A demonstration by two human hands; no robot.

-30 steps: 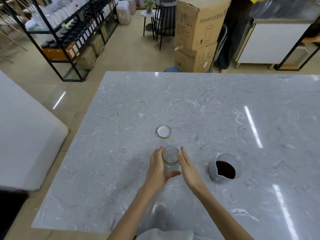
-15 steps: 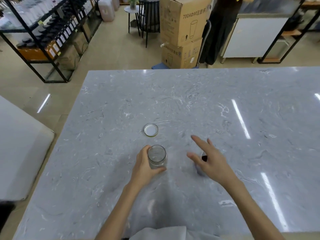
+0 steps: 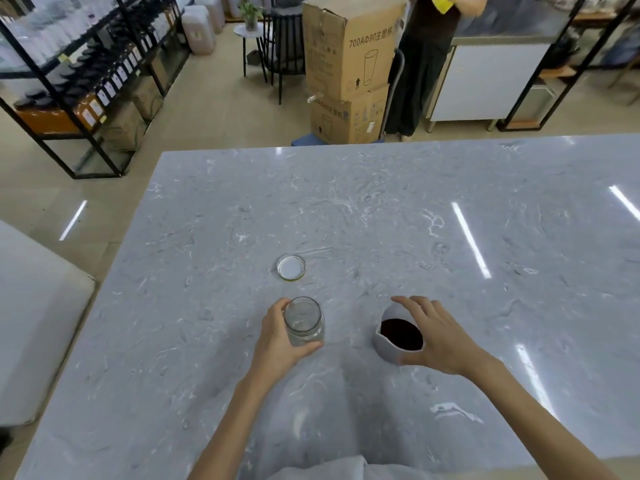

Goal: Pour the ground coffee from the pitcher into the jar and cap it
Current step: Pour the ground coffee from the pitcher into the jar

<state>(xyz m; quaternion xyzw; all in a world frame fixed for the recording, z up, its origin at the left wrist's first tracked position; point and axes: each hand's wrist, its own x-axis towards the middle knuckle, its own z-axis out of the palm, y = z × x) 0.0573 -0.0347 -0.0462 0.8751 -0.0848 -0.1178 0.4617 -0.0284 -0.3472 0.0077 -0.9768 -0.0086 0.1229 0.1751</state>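
Note:
An empty clear glass jar [image 3: 304, 322] stands upright on the grey marble table [image 3: 346, 209], with no cap on it. My left hand [image 3: 277, 341] is wrapped around its left side and grips it. Its cap [image 3: 291, 267] lies white inside up on the table, a short way beyond the jar. To the right stands a grey pitcher [image 3: 388, 351] with dark ground coffee [image 3: 401, 334] inside. My right hand [image 3: 438, 336] curls around the pitcher's right side, fingertips at the far rim and thumb on the near wall.
Stacked cardboard boxes [image 3: 349, 64] and a standing person [image 3: 426, 64] are beyond the table's far edge. Black shelving [image 3: 86, 81] with bottles lines the far left. A white surface [image 3: 34, 323] sits left of the table.
My right hand left the jar, swung right and came down around the pitcher. My left hand kept hold of the jar. The view shifted slightly.

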